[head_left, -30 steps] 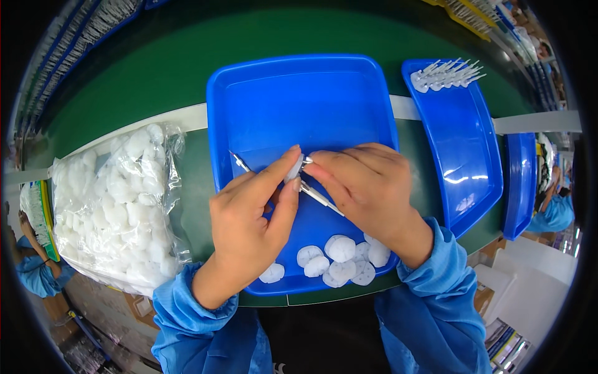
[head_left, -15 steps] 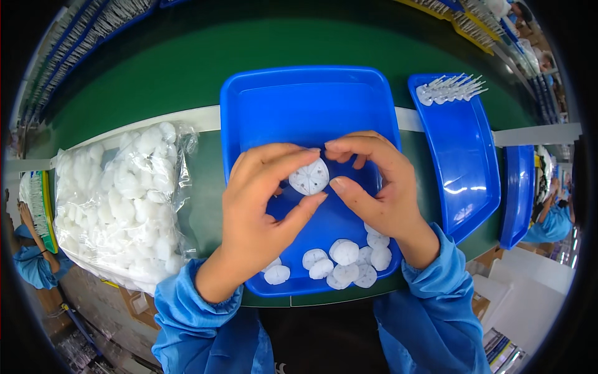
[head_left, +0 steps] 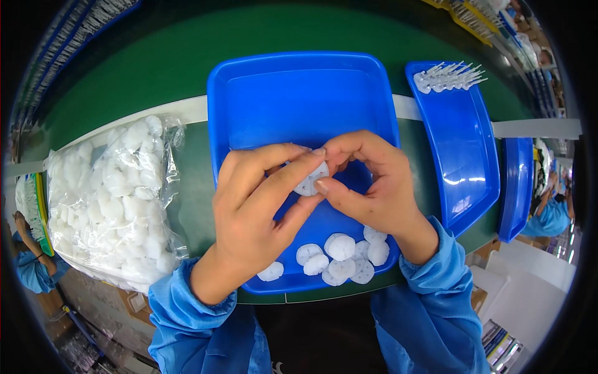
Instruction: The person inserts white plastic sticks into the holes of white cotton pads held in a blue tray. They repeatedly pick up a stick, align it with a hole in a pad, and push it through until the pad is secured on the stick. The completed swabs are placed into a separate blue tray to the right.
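Over a blue tray (head_left: 302, 100), my left hand (head_left: 243, 199) grips a white round disc (head_left: 308, 181) with small dark holes between thumb and fingers. From the other side, my right hand (head_left: 377, 181) pinches the disc's right edge with thumb and forefinger. The two hands' fingertips meet around it, and the fingers cover part of its face. Below them, several similar white discs (head_left: 342, 247) lie loosely heaped at the tray's near right. One more disc (head_left: 271, 271) rests by itself at the near left, partly behind my left wrist.
A clear plastic bag (head_left: 112, 206) full of white rounded pieces lies at the left. On the right, a narrower blue tray (head_left: 462, 156) carries a row of white pieces with thin stems (head_left: 450, 78). Further right stands another blue tray (head_left: 517, 187). Co-workers' arms show at both sides.
My right hand has come in from just beside the disc and now pinches its edge. The left hand keeps its grip. The whole view has shifted slightly.
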The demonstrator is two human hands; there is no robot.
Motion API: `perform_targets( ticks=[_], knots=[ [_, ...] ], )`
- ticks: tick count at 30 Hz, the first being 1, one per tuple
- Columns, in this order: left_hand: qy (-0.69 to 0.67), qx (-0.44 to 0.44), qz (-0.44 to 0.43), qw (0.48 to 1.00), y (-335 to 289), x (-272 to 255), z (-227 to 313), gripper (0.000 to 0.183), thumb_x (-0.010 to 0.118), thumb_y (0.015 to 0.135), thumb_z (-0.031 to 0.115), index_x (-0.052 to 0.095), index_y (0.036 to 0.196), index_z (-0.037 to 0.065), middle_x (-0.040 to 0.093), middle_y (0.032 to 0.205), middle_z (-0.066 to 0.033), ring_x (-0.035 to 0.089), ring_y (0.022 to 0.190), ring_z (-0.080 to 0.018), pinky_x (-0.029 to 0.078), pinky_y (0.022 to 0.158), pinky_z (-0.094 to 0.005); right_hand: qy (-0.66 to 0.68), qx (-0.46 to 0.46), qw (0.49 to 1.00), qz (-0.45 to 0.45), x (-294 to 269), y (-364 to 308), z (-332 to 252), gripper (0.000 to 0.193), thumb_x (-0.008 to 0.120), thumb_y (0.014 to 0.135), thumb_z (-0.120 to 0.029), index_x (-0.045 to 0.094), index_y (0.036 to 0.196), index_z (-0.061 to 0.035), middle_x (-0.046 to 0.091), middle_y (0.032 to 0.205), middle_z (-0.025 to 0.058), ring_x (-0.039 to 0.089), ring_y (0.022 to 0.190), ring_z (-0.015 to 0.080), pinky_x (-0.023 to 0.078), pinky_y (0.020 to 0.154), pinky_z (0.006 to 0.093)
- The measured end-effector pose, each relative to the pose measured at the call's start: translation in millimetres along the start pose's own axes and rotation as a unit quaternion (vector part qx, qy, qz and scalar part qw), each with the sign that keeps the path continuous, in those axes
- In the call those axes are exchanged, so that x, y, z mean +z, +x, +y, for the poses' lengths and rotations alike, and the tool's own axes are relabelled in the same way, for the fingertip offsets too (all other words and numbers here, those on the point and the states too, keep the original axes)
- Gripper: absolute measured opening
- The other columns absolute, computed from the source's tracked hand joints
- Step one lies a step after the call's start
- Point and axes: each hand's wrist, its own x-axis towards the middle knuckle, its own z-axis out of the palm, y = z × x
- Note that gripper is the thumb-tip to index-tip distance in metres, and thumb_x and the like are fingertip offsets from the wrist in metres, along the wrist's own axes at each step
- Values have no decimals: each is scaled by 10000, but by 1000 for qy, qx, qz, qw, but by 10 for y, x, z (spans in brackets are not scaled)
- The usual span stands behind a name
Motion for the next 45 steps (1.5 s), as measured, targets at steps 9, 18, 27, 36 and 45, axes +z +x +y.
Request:
perform_targets(
  ticks=[9, 18, 27, 36, 45],
  knots=[
    [5, 0, -6, 1000, -21, -24, -20, 532, 915, 709, -13, 802, 1224, 60, 718, 1245, -109, 666, 1055, -261, 555, 852, -349, 54, -11, 998, -14, -8, -7, 51, 330, 773, 937, 36, 671, 1247, -9, 727, 1043, 68, 706, 948, 124, 582, 866, 297],
    [-12, 12, 2, 1000, -16, 41, -24, 593, 916, 668, 1, 807, 1244, 86, 738, 1202, -55, 649, 1034, -250, 510, 795, -350, 4, 33, 999, 13, 8, -7, 42, 185, 771, 964, -12, 670, 1119, -13, 744, 849, 34, 723, 785, 101, 569, 744, 258],
    [-192, -3, 135, 972, 13, -249, -261, 518, 562, 1145, 435, 701, 1353, -19, 652, 1355, -216, 696, 1090, -227, 582, 901, -333, -241, -31, 970, -19, 41, 205, -134, 82, 793, 939, -91, 736, 988, -58, 763, 795, 81, 749, 699, 157, 568, 655, 300],
    [-308, -195, 173, 915, 18, -290, -308, 352, 532, 1149, 215, 722, 1321, -26, 698, 1342, -155, 643, 1244, -255, 473, 1106, -379, -580, -212, 782, -86, 504, 413, -133, 199, 817, 842, -209, 754, 1004, -111, 706, 911, 42, 723, 899, 231, 563, 756, 369],
    [-317, -199, 6, 927, 10, -187, -129, 606, 542, 930, -99, 668, 1500, 67, 591, 1358, -119, 616, 1107, -155, 524, 813, -240, -135, -53, 989, 29, -81, 207, -105, 221, 814, 884, 29, 804, 1096, -33, 750, 964, 86, 713, 789, 139, 576, 694, 295]
  ],
)
